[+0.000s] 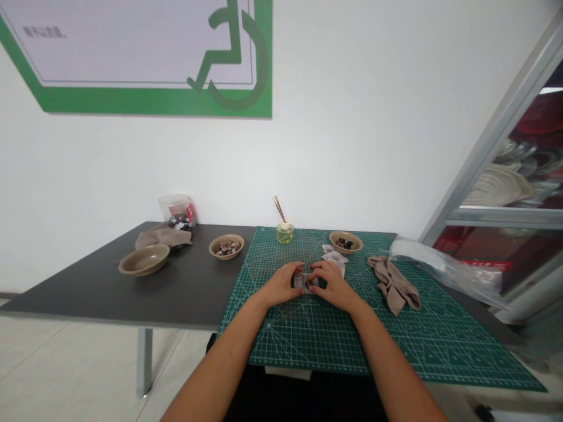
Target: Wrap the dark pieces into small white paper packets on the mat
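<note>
both hands meet near the middle of the frame, low over the green mat [308,340], one on either side of a small patterned piece [299,282]. it lies between them, on or just above the mat; i cannot tell whether it is paper or cloth. the left hand [281,285] and the right hand [333,286] mirror each other: each grip is curved, thumb on the near side and fingers on the far side, likely so the piece is steadied from both ends. the fingertips reach its edges, but how firmly they pinch is too small to tell.

just beyond the right hand lie more patterned sheets [336,256], probably put there to be within easy reach. beside them, right of centre, a bowl of dark bits [357,245] stands on the mat, its low wall seemingly there to stop the bits scattering. a crumpled cloth [391,284] lies farther right, apart from the hands, perhaps to leave elbow room.

left of the mat, on the dark counter [197,293], stand a bowl of brown pieces [226,257] and, farther left, a shallow bowl [145,258]. the scent bottle [285,234] stands at the mat's far edge, likely out of the arms' way.
</note>
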### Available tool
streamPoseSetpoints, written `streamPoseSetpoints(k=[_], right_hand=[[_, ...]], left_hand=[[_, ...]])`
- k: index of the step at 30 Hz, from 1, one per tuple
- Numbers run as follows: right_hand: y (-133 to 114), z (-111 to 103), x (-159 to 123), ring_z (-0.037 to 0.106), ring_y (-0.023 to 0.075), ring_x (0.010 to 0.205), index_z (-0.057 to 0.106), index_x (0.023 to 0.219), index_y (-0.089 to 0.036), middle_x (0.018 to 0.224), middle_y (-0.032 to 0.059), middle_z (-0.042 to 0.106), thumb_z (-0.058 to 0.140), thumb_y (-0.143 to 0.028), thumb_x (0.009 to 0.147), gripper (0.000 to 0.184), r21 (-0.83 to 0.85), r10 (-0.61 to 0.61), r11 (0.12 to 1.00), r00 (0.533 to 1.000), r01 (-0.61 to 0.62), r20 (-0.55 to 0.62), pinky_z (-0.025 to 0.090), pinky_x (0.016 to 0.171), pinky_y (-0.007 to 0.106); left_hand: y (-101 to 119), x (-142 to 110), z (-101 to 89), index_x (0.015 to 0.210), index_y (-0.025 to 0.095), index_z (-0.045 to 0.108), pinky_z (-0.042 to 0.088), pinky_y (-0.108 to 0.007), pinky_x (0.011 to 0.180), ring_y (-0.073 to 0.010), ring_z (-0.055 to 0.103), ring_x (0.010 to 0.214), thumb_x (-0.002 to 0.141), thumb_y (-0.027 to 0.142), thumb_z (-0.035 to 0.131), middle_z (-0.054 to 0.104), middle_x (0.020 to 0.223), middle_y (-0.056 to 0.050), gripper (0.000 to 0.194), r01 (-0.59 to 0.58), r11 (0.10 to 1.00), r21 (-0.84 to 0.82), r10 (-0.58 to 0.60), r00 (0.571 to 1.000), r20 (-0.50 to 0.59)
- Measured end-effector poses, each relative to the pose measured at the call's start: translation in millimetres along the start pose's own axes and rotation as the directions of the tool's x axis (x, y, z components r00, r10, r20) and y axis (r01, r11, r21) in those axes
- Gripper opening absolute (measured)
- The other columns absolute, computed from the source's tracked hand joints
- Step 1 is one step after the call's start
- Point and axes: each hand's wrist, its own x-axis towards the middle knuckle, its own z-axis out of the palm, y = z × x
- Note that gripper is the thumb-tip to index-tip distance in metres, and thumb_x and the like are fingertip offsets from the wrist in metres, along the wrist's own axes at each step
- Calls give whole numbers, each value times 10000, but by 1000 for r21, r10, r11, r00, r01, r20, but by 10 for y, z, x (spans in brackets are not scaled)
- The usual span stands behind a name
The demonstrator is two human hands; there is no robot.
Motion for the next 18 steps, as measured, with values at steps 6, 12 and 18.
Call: streamPoseSetpoints(k=[6,12,18], right_hand=[[50,-8,5,452,270,1051,669,773,-219,1025,75,571,624,-239,705,84,-101,145,983,985,-154,-91,311,897,450],[61,42,26,441,255,1065,680,842,-246,1073,66,559,627,-244,718,135,-92,107,989,993,-112,-54,313,903,423],[138,58,28,439,262,1067,679,813,-238,1067,66,563,623,-254,714,115,-129,158,977,983,-169,-94,302,902,428]], left_hand=[[9,0,-1,1242,169,420,382,-412,981,-236,518,1079,617,154,681,519,1202,-109,677,9,1000,2,-9,1000,3],[15,-1,-6,1245,171,420,384,-401,982,-233,513,1086,621,154,674,518,1195,-105,673,6,1000,0,-6,1000,4],[16,-1,-12,1247,189,417,383,-423,979,-236,514,1084,625,163,672,518,1201,-100,673,12,1000,-2,-12,1000,11]])
